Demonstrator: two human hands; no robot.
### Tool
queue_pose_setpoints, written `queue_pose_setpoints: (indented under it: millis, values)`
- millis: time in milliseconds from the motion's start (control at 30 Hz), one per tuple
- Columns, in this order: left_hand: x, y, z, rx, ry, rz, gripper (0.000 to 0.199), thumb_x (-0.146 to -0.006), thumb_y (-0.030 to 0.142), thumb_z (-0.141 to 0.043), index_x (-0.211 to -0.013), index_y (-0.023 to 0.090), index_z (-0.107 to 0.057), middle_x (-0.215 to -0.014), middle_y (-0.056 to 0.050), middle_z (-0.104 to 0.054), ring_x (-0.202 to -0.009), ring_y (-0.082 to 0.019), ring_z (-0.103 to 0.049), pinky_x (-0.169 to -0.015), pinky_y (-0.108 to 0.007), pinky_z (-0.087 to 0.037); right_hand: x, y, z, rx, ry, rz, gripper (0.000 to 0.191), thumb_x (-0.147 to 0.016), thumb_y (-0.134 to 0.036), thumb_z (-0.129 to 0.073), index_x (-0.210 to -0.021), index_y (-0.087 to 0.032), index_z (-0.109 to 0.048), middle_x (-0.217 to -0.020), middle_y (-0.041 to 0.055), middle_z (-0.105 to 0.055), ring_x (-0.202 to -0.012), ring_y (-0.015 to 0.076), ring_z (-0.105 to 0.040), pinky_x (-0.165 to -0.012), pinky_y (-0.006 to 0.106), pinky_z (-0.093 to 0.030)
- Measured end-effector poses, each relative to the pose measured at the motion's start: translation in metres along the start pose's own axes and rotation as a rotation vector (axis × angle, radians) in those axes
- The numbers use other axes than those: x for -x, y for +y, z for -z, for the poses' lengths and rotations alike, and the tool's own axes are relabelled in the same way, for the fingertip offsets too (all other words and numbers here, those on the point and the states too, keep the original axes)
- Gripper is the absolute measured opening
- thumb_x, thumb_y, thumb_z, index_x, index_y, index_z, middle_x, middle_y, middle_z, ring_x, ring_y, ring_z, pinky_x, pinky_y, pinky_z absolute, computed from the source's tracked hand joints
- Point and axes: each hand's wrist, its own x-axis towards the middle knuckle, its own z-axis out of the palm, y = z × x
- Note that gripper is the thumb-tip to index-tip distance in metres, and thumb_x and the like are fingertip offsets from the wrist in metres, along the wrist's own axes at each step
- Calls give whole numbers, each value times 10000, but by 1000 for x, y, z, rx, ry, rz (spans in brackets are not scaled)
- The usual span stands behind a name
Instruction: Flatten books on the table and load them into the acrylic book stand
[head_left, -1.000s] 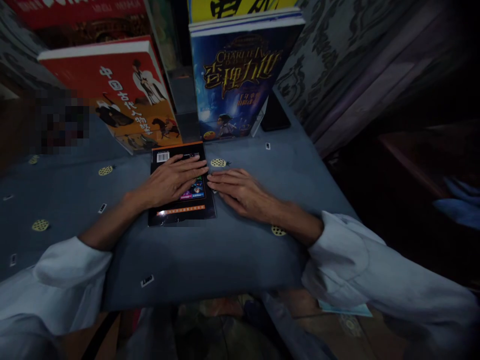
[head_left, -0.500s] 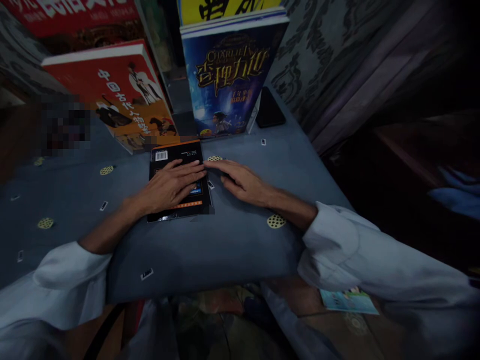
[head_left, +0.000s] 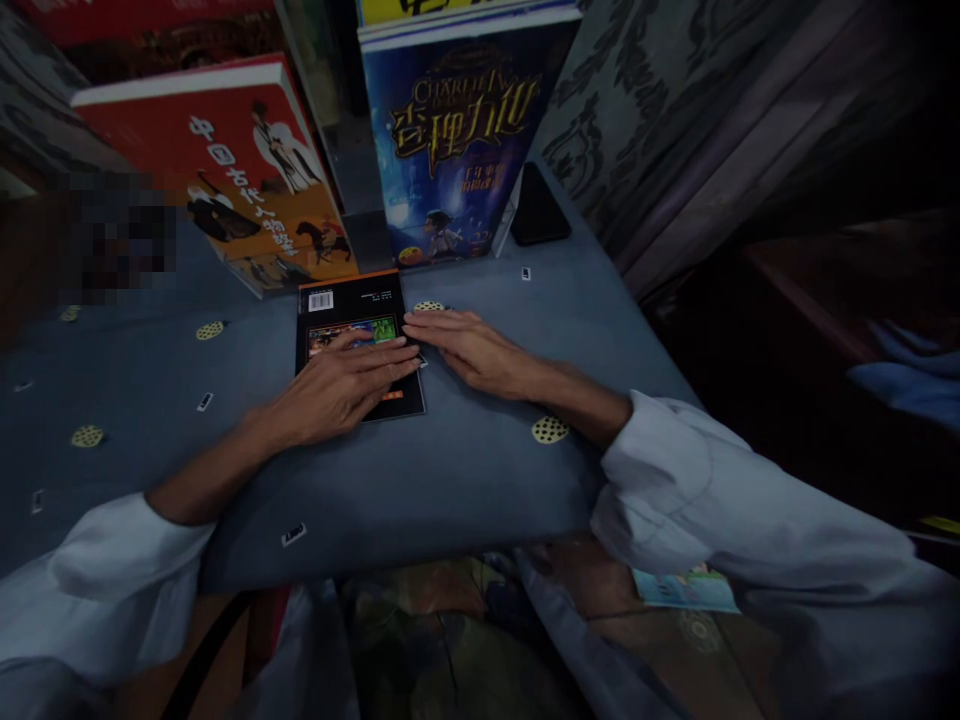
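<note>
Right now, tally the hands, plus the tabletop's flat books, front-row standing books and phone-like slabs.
Hands: 2, left hand, right hand
Flat books: 1, black book
Front-row standing books: 2, red book, blue book
Phone-like slabs: 1, black slab
Total: 6

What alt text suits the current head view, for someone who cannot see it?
A person's left hand rests on a black book on a patterned table, the right hand at the book's right edge. Behind stand a red-and-orange book and a blue book, a flat black object to the right.
</note>
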Motion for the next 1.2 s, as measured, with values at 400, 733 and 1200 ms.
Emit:
queue_pose_setpoints:
  millis: [400, 733, 1200]
  values:
    - [20, 35, 4, -25, -25, -101, 425, -1042, 160, -374, -1439, 190, -520, -1458, -81, -593, -1395, -212, -520, -1195, -484, -331, 1, -5, 2, 41, -1, -15, 627, -893, -10, -413, -1481, -210, -496, -1562, 110, -487, -1466, 228, -425, -1168, 525, -373]
    - [35, 88, -25, -199, 66, 132, 479, -983, 60, -354, -1440, 91, -494, -1496, -135, -548, -1426, -249, -479, -1220, -497, -297, 12, -22, -6, 75, 62, 111, 453, -946, -84, -456, -1350, -211, -616, -1423, 88, -637, -1417, 229, -490, -1121, 513, -442]
    - [34, 123, -41, -222, 188, 411, 425, -1026, 168, -395, -1429, 75, -496, -1496, -159, -542, -1462, -251, -428, -1209, -462, -365, 31, -45, -6, 94, 28, 246, 491, -982, -97, -450, -1451, -213, -535, -1392, 132, -652, -1394, 263, -524, -1076, 522, -510]
